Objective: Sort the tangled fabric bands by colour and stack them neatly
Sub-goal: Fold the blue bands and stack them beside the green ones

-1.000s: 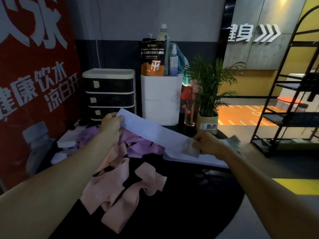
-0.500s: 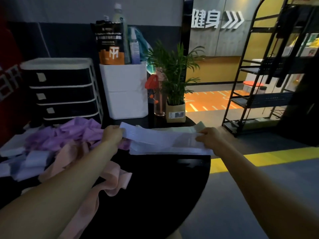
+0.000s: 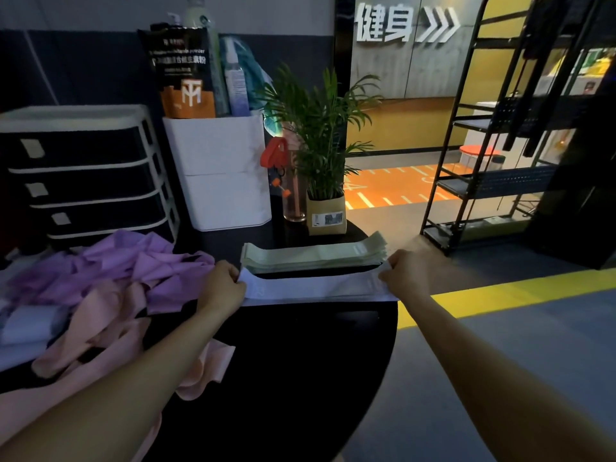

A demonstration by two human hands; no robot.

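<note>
**Q:** where's the band you're on right now?

**Me:** I've got a white band (image 3: 316, 288) stretched flat, my left hand (image 3: 221, 288) pinching one end and my right hand (image 3: 405, 273) pinching the other, right over the white stack at the far side of the black round table (image 3: 300, 378). A green stack (image 3: 313, 256) sits just behind it.

**Q:** and the rest?

**Me:** Purple bands (image 3: 133, 268) and pink bands (image 3: 110, 328) in a tangle on my left, too knotted to count. Behind: one drawer unit (image 3: 86, 175) with four drawers, one white bin (image 3: 220, 171), one potted plant (image 3: 323, 145). One black rack (image 3: 493, 145) on grey floor with a yellow stripe (image 3: 516, 291).
</note>
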